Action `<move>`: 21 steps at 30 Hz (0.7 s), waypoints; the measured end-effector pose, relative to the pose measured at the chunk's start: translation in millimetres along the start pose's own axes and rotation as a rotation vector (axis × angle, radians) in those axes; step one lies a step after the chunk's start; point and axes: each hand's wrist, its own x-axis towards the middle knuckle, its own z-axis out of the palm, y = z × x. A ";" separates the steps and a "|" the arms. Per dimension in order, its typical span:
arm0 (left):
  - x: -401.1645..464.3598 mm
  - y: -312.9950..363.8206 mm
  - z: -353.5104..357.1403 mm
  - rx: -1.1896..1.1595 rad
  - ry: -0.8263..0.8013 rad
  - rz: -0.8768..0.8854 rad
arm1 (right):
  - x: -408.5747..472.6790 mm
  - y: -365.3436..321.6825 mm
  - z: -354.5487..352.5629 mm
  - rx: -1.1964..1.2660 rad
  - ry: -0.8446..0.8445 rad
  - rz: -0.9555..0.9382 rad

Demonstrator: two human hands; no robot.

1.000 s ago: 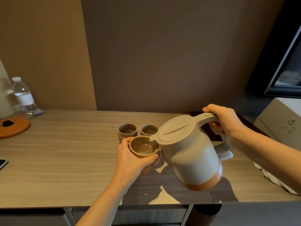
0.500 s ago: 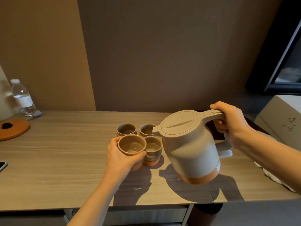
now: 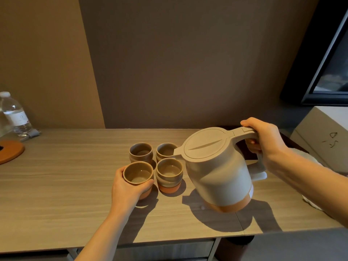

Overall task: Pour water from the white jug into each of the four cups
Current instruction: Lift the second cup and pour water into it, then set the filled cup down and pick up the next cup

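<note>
Several small grey-and-terracotta cups stand in a square on the wooden table (image 3: 56,185). My left hand (image 3: 125,187) wraps the front left cup (image 3: 138,173), which holds some water and rests at table level. The front right cup (image 3: 169,173) next to it also holds water. Behind them stand the back left cup (image 3: 140,152) and the back right cup (image 3: 165,150). My right hand (image 3: 263,140) grips the handle of the white jug (image 3: 216,170), lid closed, nearly upright just right of the cups, its spout over the back right cup.
A water bottle (image 3: 15,115) and a round orange wooden board (image 3: 9,150) sit at the far left. A white box (image 3: 323,136) and white cloth (image 3: 308,157) lie at the right. The wall rises close behind the cups; the table's front edge is near me.
My left hand carried the front left cup away from the spout, left and down to the table. The jug tipped back from pouring to nearly upright and shifted right.
</note>
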 end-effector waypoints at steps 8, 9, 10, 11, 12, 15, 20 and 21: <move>10.0 -2.0 5.8 -0.001 0.006 -0.036 | 3.5 4.2 1.7 0.006 -0.019 0.003; 10.2 -1.8 6.8 0.001 0.003 -0.039 | 3.7 4.8 2.3 0.004 -0.018 0.004; 10.3 -2.0 7.6 0.003 -0.001 -0.039 | 3.9 5.3 2.9 0.003 -0.018 0.004; 10.2 -2.4 8.1 0.003 -0.005 -0.038 | 4.0 5.8 3.4 0.002 -0.020 0.004; 9.7 -3.0 8.3 0.002 -0.007 -0.037 | 4.1 6.1 4.0 0.001 -0.025 0.004; 8.7 -5.5 6.8 -0.005 -0.019 -0.027 | 4.5 7.1 5.1 -0.009 -0.029 0.003; 10.9 -3.4 1.2 -0.007 -0.095 -0.037 | 4.6 8.2 8.0 -0.007 -0.021 0.009; 12.0 -0.4 0.6 -0.010 -0.113 -0.049 | 4.7 8.4 8.5 -0.008 -0.024 0.010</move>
